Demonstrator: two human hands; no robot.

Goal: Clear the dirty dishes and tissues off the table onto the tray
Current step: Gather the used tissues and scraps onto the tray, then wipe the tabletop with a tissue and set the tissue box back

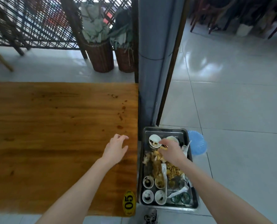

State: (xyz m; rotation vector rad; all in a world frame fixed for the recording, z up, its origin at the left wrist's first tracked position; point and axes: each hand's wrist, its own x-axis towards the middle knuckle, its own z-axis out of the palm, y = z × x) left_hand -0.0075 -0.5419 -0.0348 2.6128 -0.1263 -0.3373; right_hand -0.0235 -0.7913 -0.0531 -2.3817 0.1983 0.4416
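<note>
A metal tray sits just off the table's right edge, full of small white sauce bowls, a dirty white plate, food scraps and crumpled tissues. Over the tray's far half my right hand pinches a small yellowish scrap next to the dirty plate. My left hand hovers over the wooden table near its right edge, fingers relaxed and spread, holding nothing. The table top shows only brown sauce stains.
A yellow oval tag reading 05 is fixed at the table's near right corner. A blue plastic stool stands right of the tray. A grey pillar rises behind the tray, two wicker planters beyond the table.
</note>
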